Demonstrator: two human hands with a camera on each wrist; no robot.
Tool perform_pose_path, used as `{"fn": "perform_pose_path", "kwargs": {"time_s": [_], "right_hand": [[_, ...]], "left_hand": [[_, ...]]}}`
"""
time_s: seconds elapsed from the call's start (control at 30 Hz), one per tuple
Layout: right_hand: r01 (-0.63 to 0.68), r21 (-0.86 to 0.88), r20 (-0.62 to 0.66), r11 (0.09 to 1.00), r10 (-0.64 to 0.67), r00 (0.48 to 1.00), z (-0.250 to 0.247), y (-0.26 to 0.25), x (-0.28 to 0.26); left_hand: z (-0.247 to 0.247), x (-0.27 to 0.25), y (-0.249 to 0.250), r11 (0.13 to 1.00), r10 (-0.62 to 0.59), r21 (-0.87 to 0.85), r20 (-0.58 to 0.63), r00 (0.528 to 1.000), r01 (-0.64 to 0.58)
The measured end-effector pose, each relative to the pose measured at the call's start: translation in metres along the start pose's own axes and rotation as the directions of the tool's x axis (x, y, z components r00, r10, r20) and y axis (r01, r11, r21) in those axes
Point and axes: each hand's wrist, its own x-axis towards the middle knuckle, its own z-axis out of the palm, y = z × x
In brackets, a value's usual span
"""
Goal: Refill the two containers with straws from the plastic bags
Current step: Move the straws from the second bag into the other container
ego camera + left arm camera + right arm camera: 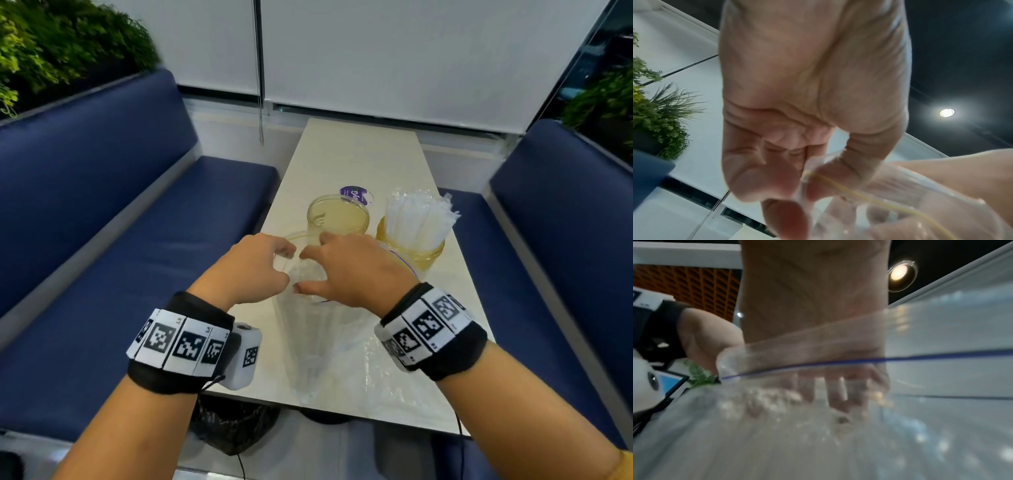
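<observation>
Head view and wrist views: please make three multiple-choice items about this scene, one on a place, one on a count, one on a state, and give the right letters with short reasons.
1. Where does the container with straws stand?
A. on the right part of the table
B. on the blue bench
C. on the floor

2. How many glass containers stand on the table?
A. one
B. two
C. four

3. What is the left hand doing?
A. resting flat on the table
B. pinching the edge of the clear plastic bag
C. holding a lid

Answers:
1 A: in the head view it stands right of the empty container.
2 B: only the filled one and the empty one show.
3 B: the left wrist view shows thumb and fingers pinching the clear plastic bag, which the right hand also grips.
</observation>
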Motion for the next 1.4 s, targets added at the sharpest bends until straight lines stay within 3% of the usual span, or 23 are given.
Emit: {"fn": "perform_pose_path", "kwargs": {"time_s": [0.2, 0.37, 0.5, 0.77, 0.93, 1.07, 1.2, 1.33, 1.4], "right_hand": [[0.107, -0.115, -0.056, 0.988, -0.114, 0.992, 0.009, -0.01, 0.013], [0.085, 0.024, -0.067, 0.996, -0.083, 0.994, 0.008, -0.003, 0.028], [0.099, 0.135, -0.153, 0.986, -0.078, 0.985, -0.014, 0.003, 0.032], [0.239, 0.227, -0.415, 0.944, -0.128, 0.901, -0.064, 0.002, 0.037], [0.279, 0.346, -0.462, 0.896, -0.095, 0.881, -0.053, -0.001, 0.044], [0.314, 0.578, -0.51, 0.753, 0.033, 0.859, -0.039, -0.005, 0.046], [0.288, 0.849, -0.433, 0.443, 0.27, 0.86, -0.025, -0.013, 0.041], [0.13, 0.854, -0.258, 0.504, 0.193, 0.947, 0.007, -0.022, 0.043], [0.062, 0.905, -0.152, 0.421, 0.184, 0.971, 0.02, -0.031, 0.048]], "left_hand": [[0.004, -0.003, -0.01, 0.996, 0.008, -0.088, -0.053, 0.999, -0.012], [0.015, -0.006, -0.014, 0.985, -0.03, -0.171, -0.099, 0.995, 0.013], [0.026, -0.008, -0.01, 0.967, -0.071, -0.255, -0.155, 0.985, 0.029], [0.051, 0.001, 0.006, 0.934, -0.139, -0.358, -0.345, 0.928, 0.007], [0.062, 0.013, 0.001, 0.888, -0.244, -0.457, -0.373, 0.895, 0.052], [0.068, 0.021, -0.007, 0.869, -0.256, -0.493, -0.381, 0.888, 0.039], [0.068, 0.027, -0.009, 0.893, -0.204, -0.45, -0.426, 0.881, -0.011], [0.069, 0.033, -0.006, 0.928, -0.159, -0.373, -0.439, 0.884, -0.018], [0.071, 0.034, -0.007, 0.915, -0.189, -0.403, -0.44, 0.878, -0.005]]}}
